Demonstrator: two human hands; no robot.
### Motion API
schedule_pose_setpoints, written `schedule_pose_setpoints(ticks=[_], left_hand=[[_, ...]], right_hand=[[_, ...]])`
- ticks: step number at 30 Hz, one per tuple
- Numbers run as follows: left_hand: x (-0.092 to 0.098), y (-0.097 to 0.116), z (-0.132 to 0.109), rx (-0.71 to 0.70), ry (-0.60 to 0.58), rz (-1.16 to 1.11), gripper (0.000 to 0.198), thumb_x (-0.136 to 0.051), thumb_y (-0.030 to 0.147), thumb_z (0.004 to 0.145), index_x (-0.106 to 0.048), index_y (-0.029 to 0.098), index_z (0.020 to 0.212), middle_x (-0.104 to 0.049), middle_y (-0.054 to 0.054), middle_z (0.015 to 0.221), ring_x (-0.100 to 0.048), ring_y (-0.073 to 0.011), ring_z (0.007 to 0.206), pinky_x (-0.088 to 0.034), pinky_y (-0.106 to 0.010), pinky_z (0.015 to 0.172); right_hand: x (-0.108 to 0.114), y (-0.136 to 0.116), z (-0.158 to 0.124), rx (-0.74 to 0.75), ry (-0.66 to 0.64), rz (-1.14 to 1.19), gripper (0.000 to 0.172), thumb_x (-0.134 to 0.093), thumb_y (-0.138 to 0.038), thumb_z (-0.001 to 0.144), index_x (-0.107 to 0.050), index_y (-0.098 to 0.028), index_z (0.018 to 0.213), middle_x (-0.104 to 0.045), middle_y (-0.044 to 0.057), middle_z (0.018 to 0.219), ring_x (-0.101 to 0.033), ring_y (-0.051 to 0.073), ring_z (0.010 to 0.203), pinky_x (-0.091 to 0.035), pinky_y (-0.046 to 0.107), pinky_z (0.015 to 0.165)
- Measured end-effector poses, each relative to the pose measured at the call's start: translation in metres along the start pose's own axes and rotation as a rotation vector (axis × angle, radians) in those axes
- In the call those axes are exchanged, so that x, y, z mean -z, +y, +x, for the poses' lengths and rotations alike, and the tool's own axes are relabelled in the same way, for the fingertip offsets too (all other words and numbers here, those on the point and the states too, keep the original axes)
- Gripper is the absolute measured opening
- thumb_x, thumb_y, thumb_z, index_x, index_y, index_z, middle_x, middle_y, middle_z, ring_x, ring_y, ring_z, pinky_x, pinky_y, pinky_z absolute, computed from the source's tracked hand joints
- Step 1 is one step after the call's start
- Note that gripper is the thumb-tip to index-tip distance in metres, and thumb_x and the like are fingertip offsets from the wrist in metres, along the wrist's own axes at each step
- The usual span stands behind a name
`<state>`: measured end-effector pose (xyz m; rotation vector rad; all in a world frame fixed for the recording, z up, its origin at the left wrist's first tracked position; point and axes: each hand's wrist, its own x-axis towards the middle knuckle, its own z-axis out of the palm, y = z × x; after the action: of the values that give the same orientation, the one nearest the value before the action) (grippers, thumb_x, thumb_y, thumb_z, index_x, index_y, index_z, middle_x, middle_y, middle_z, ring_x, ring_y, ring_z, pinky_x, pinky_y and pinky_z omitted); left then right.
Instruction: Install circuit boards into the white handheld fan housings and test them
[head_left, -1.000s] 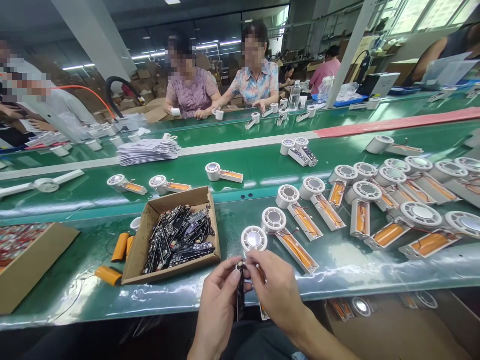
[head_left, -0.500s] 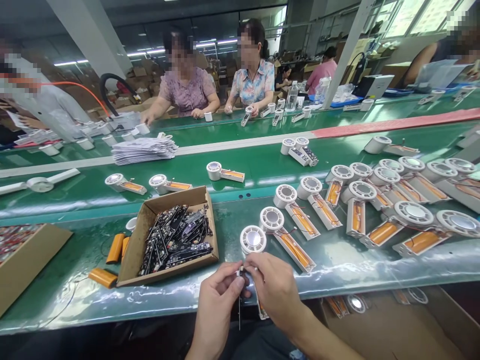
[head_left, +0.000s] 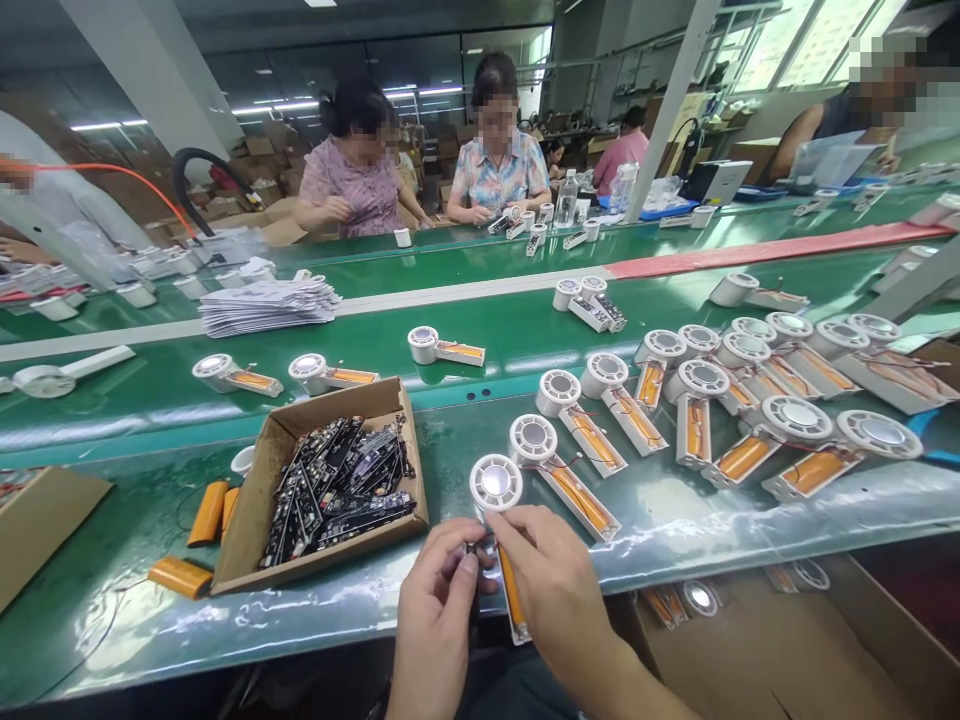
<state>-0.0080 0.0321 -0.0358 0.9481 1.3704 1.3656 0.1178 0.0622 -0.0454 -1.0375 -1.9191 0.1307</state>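
My left hand [head_left: 435,612] and my right hand [head_left: 551,590] meet at the belt's near edge, their fingertips pinching a small black circuit board [head_left: 480,548]. My fingers hide most of the board. Just beyond them lies a white fan housing with a round grilled head [head_left: 495,483]. Its long tray holds an orange battery [head_left: 511,588], which runs down past my right hand. A cardboard box [head_left: 259,490] of black circuit boards stands to the left of my hands, with loose orange batteries [head_left: 208,513] beside it.
Several white housings with orange batteries [head_left: 577,445] lie on the green conveyor belt [head_left: 480,395] to the right. A stack of papers [head_left: 266,307] sits farther back. Co-workers sit across the belt. An open carton [head_left: 750,640] stands below the near edge.
The whole view has swung, shifting the scene left. The dark piece no longer hangs below my fingers. A co-worker across the belt has drawn both hands in.
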Motion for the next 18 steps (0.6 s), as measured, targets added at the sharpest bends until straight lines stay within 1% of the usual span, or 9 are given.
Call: schedule_pose_setpoints(ticks=[1, 3, 5, 7, 10, 14, 16, 18], left_hand=[[0.0, 0.001, 0.0, -0.033, -0.002, 0.035, 0.023, -0.073, 0.04, 0.075, -0.077, 0.021, 0.085, -0.067, -0.01, 0.104, -0.064, -0.0252, 0.091, -0.057, -0.029, 0.068], [-0.001, 0.0, 0.001, -0.081, -0.003, 0.09, 0.017, -0.073, 0.036, 0.076, -0.076, 0.021, 0.081, -0.068, -0.01, 0.1, -0.063, -0.0253, 0.094, -0.055, -0.028, 0.073], [-0.001, -0.002, 0.002, -0.091, 0.002, 0.108, 0.014, -0.072, 0.033, 0.076, -0.076, 0.02, 0.079, -0.068, -0.009, 0.096, -0.063, -0.024, 0.091, -0.054, -0.028, 0.072], [-0.001, -0.003, 0.003, -0.078, 0.001, 0.084, 0.013, -0.072, 0.032, 0.077, -0.075, 0.02, 0.08, -0.067, -0.009, 0.094, -0.063, -0.0226, 0.086, -0.054, -0.027, 0.068], [0.0, -0.003, 0.005, -0.041, -0.026, 0.022, 0.015, -0.073, 0.031, 0.076, -0.076, 0.019, 0.084, -0.068, -0.009, 0.093, -0.063, -0.0207, 0.079, -0.053, -0.026, 0.062], [0.002, -0.002, 0.008, 0.039, -0.067, -0.062, 0.019, -0.079, 0.033, 0.07, -0.077, 0.016, 0.079, -0.07, -0.009, 0.087, -0.063, -0.0194, 0.07, -0.052, -0.025, 0.054], [0.003, -0.004, 0.008, 0.1, -0.089, -0.123, 0.024, -0.079, 0.036, 0.07, -0.078, 0.016, 0.083, -0.072, -0.009, 0.087, -0.064, -0.0198, 0.069, -0.053, -0.026, 0.054], [0.005, -0.006, 0.007, 0.151, -0.102, -0.195, 0.03, -0.076, 0.038, 0.074, -0.077, 0.016, 0.095, -0.073, -0.011, 0.093, -0.066, -0.0213, 0.074, -0.055, -0.028, 0.059]], right_hand=[[-0.001, -0.001, -0.001, 0.013, -0.015, -0.062, 0.03, -0.041, -0.013, 0.097, -0.07, -0.015, 0.107, -0.067, 0.01, 0.08, -0.06, 0.021, 0.067, -0.05, 0.033, 0.058], [-0.003, -0.004, -0.002, 0.028, -0.03, -0.102, 0.031, -0.041, -0.015, 0.097, -0.07, -0.012, 0.106, -0.066, 0.011, 0.079, -0.057, 0.021, 0.066, -0.048, 0.033, 0.056], [-0.003, -0.005, -0.001, 0.02, -0.015, -0.065, 0.031, -0.041, -0.013, 0.098, -0.07, -0.012, 0.105, -0.066, 0.01, 0.078, -0.056, 0.021, 0.066, -0.047, 0.033, 0.056], [-0.002, -0.006, 0.002, 0.004, 0.008, 0.02, 0.028, -0.043, -0.012, 0.097, -0.07, -0.015, 0.103, -0.067, 0.009, 0.08, -0.056, 0.02, 0.07, -0.048, 0.032, 0.059], [0.001, -0.006, 0.006, 0.02, 0.028, 0.183, 0.025, -0.047, -0.009, 0.095, -0.07, -0.019, 0.101, -0.07, 0.008, 0.085, -0.058, 0.02, 0.077, -0.051, 0.033, 0.067], [0.004, -0.004, 0.011, 0.064, 0.029, 0.277, 0.025, -0.047, -0.009, 0.095, -0.068, -0.02, 0.094, -0.069, 0.004, 0.077, -0.061, 0.018, 0.071, -0.05, 0.034, 0.069], [0.005, -0.002, 0.013, 0.067, 0.022, 0.278, 0.025, -0.046, -0.008, 0.095, -0.067, -0.02, 0.093, -0.069, 0.004, 0.076, -0.061, 0.017, 0.067, -0.05, 0.034, 0.069], [0.006, -0.001, 0.015, 0.055, 0.005, 0.268, 0.025, -0.044, -0.007, 0.094, -0.065, -0.021, 0.096, -0.07, 0.003, 0.077, -0.061, 0.016, 0.066, -0.049, 0.033, 0.068]])
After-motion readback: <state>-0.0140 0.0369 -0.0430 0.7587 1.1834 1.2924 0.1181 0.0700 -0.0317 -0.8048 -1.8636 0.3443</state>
